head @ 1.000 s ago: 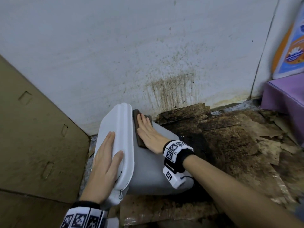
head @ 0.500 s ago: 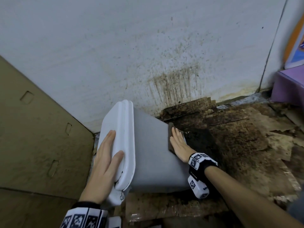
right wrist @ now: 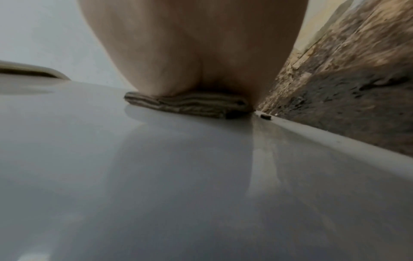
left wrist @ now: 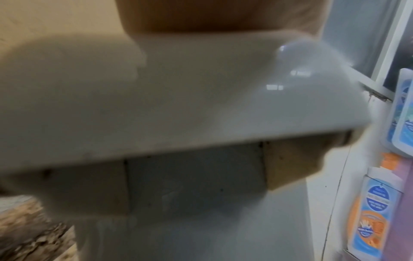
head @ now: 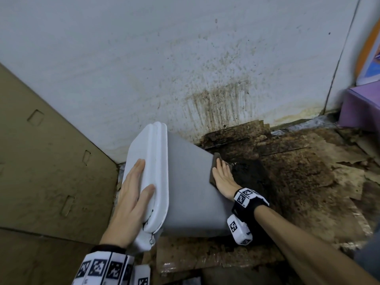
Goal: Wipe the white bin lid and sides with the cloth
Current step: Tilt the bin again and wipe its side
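**Cloth at the far edge of the tipped bin's side**

Under the flat right hand (head: 223, 177), a folded brown cloth (head: 213, 171) is pressed against the grey upturned side of the white bin (head: 191, 194). The fingers lie straight over the cloth, pressing rather than clutching it, and their tips reach past the side's far edge, towards the bin's base. Beyond that edge lies the stained, dark floor (head: 298, 182). Opposite, the left hand (head: 133, 194) rests open and flat on the white lid (head: 148, 161), steadying the bin, which is tipped over with the lid facing left.

The likeliest trouble, as I judge it, is the cloth running off the edge just past the fingertips. With nothing pinching it, it could drop onto the grime below and carry dirt back onto the plastic. The right wrist view shows a small dark crumb (right wrist: 265, 116) on the rim beside the cloth, which may smear. Pushing hard on the side could also slide the bin, since only a flat palm braces the lid.
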Motion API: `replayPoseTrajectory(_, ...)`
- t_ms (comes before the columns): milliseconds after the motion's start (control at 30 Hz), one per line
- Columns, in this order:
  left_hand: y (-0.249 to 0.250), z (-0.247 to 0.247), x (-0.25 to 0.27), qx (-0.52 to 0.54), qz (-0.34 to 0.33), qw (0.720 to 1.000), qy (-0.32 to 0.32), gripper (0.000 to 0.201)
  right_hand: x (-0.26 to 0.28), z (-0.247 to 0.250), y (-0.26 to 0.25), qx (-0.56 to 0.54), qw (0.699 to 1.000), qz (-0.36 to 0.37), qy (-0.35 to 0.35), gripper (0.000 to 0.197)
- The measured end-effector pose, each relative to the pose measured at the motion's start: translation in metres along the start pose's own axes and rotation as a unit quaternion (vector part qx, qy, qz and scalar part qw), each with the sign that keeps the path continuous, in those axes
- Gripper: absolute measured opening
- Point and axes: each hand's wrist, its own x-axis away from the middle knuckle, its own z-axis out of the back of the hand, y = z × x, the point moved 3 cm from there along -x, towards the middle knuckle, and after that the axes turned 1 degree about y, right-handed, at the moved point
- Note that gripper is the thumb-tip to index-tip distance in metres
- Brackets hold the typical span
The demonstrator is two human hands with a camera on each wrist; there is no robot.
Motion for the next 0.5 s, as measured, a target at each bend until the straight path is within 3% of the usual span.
replayPoseTrajectory(100,-0.001,0.0,-0.003,-0.007,0.002,1.0,0.0,0.061,0.015,-0.002,-0.029,-0.009,1.0,0.005,-0.023,0.056)
replayPoseTrajectory(300,-0.006,0.002,-0.004,-0.022,0.003,1.0,0.004,0.065,0.052,-0.021,-0.108,-0.01,0.981,0.188,-0.044,0.053)
replayPoseTrajectory(500,-0.009,0.005,-0.004,-0.017,0.009,1.0,0.003,0.062,0.035,-0.027,-0.099,-0.017,0.966,0.255,-0.023,0.059)
